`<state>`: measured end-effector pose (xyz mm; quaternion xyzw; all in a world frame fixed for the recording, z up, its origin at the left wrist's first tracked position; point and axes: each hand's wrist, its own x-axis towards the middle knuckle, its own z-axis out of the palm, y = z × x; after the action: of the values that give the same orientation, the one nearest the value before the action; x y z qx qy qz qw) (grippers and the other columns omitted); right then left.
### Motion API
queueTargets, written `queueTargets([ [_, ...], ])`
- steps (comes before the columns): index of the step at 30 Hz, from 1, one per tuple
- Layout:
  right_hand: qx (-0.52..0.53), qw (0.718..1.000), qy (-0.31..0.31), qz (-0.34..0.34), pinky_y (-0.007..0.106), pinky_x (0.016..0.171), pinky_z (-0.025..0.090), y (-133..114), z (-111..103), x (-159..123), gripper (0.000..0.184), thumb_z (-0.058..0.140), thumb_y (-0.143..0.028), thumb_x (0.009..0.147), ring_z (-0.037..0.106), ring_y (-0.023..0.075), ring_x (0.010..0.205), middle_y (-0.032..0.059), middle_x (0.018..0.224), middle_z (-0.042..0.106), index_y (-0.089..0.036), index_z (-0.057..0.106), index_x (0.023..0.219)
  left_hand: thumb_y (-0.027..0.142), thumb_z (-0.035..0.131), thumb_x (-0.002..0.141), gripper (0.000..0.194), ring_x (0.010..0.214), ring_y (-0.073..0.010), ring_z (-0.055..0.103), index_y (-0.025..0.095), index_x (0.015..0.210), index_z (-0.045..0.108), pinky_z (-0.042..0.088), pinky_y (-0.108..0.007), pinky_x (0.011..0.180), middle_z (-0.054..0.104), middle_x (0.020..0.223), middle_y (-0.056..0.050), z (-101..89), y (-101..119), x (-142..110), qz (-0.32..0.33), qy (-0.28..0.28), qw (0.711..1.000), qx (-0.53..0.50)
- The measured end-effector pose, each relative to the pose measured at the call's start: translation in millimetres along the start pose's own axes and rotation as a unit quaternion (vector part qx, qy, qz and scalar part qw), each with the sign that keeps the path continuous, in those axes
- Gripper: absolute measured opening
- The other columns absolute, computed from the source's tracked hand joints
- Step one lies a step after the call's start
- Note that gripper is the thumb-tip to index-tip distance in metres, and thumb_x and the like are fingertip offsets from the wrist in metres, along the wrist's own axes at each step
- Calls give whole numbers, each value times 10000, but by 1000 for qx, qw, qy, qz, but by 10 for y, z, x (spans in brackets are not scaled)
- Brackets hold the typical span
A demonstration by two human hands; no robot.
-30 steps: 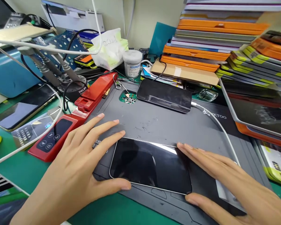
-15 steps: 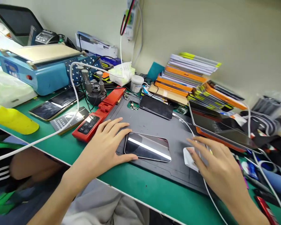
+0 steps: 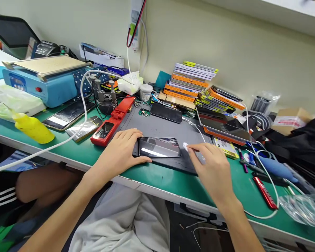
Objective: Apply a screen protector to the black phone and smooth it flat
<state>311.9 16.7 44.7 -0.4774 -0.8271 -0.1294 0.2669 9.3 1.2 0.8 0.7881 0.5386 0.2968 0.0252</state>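
Observation:
A black phone (image 3: 159, 147) lies screen-up on a grey work mat (image 3: 160, 127) near the bench's front edge. My left hand (image 3: 120, 153) rests flat on the mat at the phone's left end, fingers spread, thumb along its near edge. My right hand (image 3: 212, 168) is just right of the phone, fingertips pinched on a small white piece (image 3: 185, 146). A second dark phone (image 3: 166, 112) lies at the back of the mat with a white cable (image 3: 196, 127) running from it.
A red device (image 3: 112, 120) lies left of the mat. A yellow bottle (image 3: 33, 127), a blue machine (image 3: 46, 78), another phone (image 3: 68, 114) stand further left. Stacked orange and yellow boxes (image 3: 196, 85), a tablet (image 3: 224, 127) and tools (image 3: 264, 190) fill the right. Another person's arm (image 3: 42, 182) is lower left.
The view has pulled back and up, showing the whole bench. My right hand left the phone's right edge, went to a white piece on the mat and now pinches it. My left hand stayed.

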Motion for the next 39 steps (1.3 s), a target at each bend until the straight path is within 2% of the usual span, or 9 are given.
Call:
queueTargets([
  [3, 4, 1000, -3, -8, 405, 816, 481, -247, 79, 129, 213, 548, -297, 1091, 667, 238, 833, 61, 931, 766, -217, 718, 992, 654, 786, 895, 694, 1358, -357, 625, 165, 1349, 594, 494, -506, 1153, 654, 1452, -172, -3, 12, -5, 8, 9, 1000, 13],
  [5, 5, 1000, 3, -5, 400, 817, 474, -312, 104, 215, 212, 538, -291, 1096, 665, 237, 845, 65, 957, 768, -214, 718, 1014, 659, 783, 895, 709, 1350, -358, 628, 153, 1351, 584, 501, -506, 1144, 661, 1440, -172, -1, 13, -9, 13, 11, 1000, 23],
  [10, 6, 1000, 2, 26, 404, 839, 483, -59, 95, 299, 222, 501, -289, 1101, 695, 262, 929, 90, 1037, 779, -204, 700, 1054, 661, 739, 930, 713, 1374, -382, 607, 153, 1401, 570, 493, -534, 1150, 638, 1479, -180, 20, -2, -27, 13, 0, 999, 32],
  [14, 14, 998, -45, 34, 390, 775, 494, 185, 112, 157, 212, 505, -279, 1083, 705, 249, 849, 73, 976, 782, -216, 701, 1035, 715, 618, 985, 720, 1387, -395, 589, 159, 1438, 552, 472, -554, 1161, 618, 1508, -191, 33, -10, -47, 17, 0, 999, 41],
  [17, 27, 997, -57, 39, 388, 814, 522, 246, 131, 71, 205, 501, -278, 1094, 725, 250, 920, 81, 1026, 782, -219, 697, 1089, 763, 532, 1001, 742, 1408, -390, 570, 163, 1436, 542, 450, -544, 1171, 608, 1523, -181, 45, -17, -59, 23, -3, 999, 45],
  [23, 73, 995, -73, 13, 377, 871, 573, 263, 187, 71, 167, 559, -233, 1081, 733, 229, 972, 65, 1072, 779, -242, 726, 1085, 809, 484, 993, 771, 1432, -360, 541, 201, 1467, 498, 401, -508, 1184, 611, 1521, -131, 91, -54, -65, 20, -1, 999, 49],
  [29, 91, 996, -15, 6, 395, 958, 579, 201, 152, -15, 217, 621, -130, 1044, 745, 225, 1037, 57, 1126, 798, -249, 715, 1199, 819, 560, 955, 743, 1390, -352, 566, 242, 1421, 521, 417, -504, 1143, 611, 1520, -100, 113, -82, -46, 13, 4, 999, 45],
  [33, 100, 995, -4, -10, 385, 949, 586, 106, 135, 38, 209, 623, -107, 1036, 756, 222, 1025, 55, 1102, 810, -241, 720, 1164, 786, 574, 969, 717, 1359, -356, 592, 221, 1407, 529, 436, -509, 1125, 624, 1503, -119, 126, -66, -49, 20, 19, 999, 42],
  [39, 85, 996, -29, -27, 375, 857, 563, -28, 142, 215, 144, 609, -159, 1058, 751, 225, 951, 58, 1040, 813, -223, 735, 1084, 734, 567, 1006, 669, 1358, -348, 607, 182, 1383, 548, 442, -498, 1125, 650, 1470, -144, 113, -38, -50, 35, 33, 998, 49],
])
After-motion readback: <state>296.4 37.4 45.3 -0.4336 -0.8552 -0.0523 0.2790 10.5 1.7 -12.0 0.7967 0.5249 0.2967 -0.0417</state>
